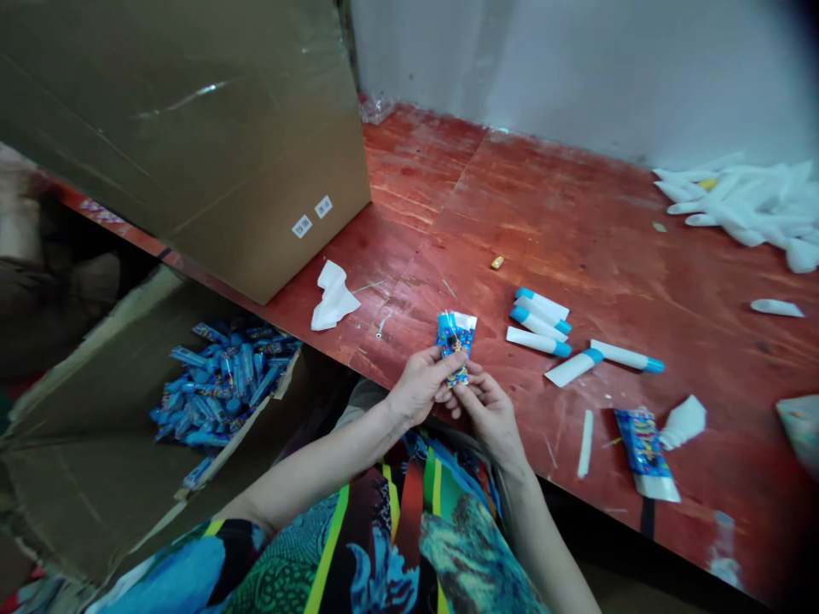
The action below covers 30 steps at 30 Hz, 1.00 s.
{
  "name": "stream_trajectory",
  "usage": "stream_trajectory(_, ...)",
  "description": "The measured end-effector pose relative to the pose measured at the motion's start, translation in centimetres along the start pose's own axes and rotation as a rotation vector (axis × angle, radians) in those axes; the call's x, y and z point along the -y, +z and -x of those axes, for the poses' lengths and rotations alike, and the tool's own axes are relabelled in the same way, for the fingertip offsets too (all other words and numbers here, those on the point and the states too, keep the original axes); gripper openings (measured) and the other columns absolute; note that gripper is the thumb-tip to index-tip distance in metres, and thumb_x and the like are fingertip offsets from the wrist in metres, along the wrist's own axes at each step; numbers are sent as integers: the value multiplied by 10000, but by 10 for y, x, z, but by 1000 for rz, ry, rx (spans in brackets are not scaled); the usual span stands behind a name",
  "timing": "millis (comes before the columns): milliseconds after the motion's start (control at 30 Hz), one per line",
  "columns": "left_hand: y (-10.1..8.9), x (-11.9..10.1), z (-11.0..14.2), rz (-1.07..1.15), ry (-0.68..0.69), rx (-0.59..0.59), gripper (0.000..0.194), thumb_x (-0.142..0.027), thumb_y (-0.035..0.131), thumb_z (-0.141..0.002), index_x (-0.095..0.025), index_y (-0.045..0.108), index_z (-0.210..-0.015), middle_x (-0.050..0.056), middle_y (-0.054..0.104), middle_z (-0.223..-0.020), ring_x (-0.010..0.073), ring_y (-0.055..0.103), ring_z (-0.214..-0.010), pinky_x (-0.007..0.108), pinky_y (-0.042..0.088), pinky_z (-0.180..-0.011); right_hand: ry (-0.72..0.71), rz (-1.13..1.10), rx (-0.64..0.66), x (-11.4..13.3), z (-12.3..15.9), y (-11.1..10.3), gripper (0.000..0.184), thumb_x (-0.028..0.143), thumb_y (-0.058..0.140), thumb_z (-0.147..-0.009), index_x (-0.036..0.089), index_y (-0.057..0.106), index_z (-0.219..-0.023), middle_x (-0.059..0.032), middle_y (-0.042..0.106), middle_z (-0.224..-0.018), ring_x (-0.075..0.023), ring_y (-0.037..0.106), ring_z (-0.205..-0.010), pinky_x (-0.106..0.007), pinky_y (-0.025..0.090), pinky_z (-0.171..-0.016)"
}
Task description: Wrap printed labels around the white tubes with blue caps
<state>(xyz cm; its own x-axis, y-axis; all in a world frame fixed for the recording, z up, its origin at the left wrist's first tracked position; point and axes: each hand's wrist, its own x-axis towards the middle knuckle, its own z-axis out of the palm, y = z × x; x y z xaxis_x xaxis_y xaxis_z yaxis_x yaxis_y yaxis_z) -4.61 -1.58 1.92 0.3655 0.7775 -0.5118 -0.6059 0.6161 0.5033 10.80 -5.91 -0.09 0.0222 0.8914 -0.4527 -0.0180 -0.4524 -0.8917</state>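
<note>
A small blue printed packet (455, 341) with a cartoon figure is held upright at the table's front edge. My left hand (419, 385) pinches it from the left, thumb across its front. My right hand (491, 416) has its fingertips closed at the packet's lower end; part of that end is hidden by the fingers. To the right lie several white tubes with blue ends (538, 341). Farther right is a flat blue printed wrapper (645, 452) beside a crumpled white piece (684, 422) and a thin white strip (584, 443).
A large cardboard box (256, 153) stands at the left on the red table (461, 230). Below it, an open carton (77, 452) contains many blue packets (223, 384). A torn white scrap (333, 297) lies near the edge. White tubes (748, 200) are heaped by the wall.
</note>
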Motion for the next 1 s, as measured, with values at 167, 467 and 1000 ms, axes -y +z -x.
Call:
stream_trajectory(167, -8, 5, 2, 13, -25, -110, 407, -458, 958, -944, -171, 725, -772, -23, 545, -547, 47, 339, -408, 249, 270, -431, 39, -10, 32, -5, -4, 10, 714, 751, 1012, -755, 260, 786, -1222, 19, 752, -749, -193, 657, -577, -310, 521, -474)
stream_trajectory(467, -104, -53, 50, 32, 446, -896, 279, -306, 818, -1063, -202, 624, -890, -5, 853, -857, 47, 424, -519, 212, 289, -517, -181, 621, -197, 34, -26, -50, 655, 871, 636, -935, 245, 776, -1071, -40, 768, -776, -232, 641, -616, -392, 571, -611)
stream_trajectory(1000, -44, -20, -31, -832, 176, -371, 369, -434, 953, -867, -200, 705, -728, -11, 668, -645, 148, 562, -595, 285, 381, -615, 75, 1329, -607, 64, -72, -76, 471, 493, 671, -1085, 184, 744, -1433, -270, 715, -1413, -486, 720, -1274, -607, 577, -1016)
